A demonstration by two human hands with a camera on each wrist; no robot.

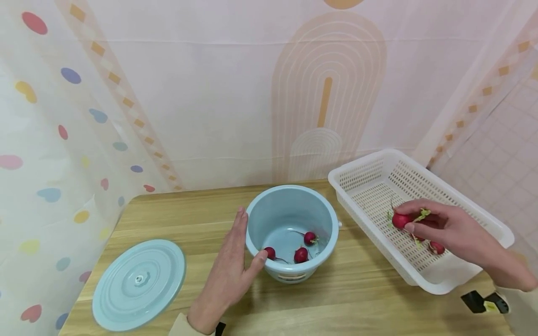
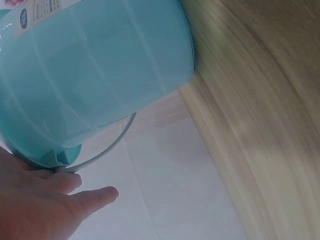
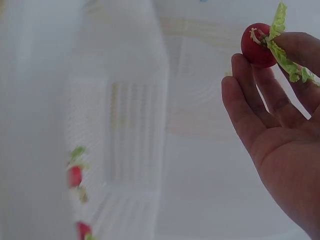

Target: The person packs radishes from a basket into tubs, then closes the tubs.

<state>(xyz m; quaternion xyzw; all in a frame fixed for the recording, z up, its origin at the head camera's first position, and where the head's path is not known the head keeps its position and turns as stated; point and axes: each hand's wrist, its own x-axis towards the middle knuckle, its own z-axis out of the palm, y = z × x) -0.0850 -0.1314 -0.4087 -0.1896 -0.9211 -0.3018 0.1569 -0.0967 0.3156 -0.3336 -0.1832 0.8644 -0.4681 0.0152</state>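
Note:
My left hand (image 1: 229, 270) rests against the left side of a light blue bucket (image 1: 290, 210), fingers straight, thumb over the near rim. In the left wrist view, this hand (image 2: 45, 200) is at the rim beside the bucket's handle (image 2: 112, 145). Three red radishes lie inside: one at the left (image 1: 269, 253), one in front (image 1: 300, 255), one farther back (image 1: 309, 238). Above a white basket (image 1: 371, 193), my right hand (image 1: 458, 233) pinches a radish (image 1: 400, 220) between thumb and fingertips; its green leaves (image 3: 278, 22) show in the right wrist view. Another radish (image 1: 437, 248) lies in the basket, others partly hidden.
A round light blue lid (image 1: 138, 284) lies flat on the wooden table (image 1: 201, 219), left of the bucket. Behind the table hangs a patterned curtain (image 1: 227, 102). The basket stands at the right, close to the curtain.

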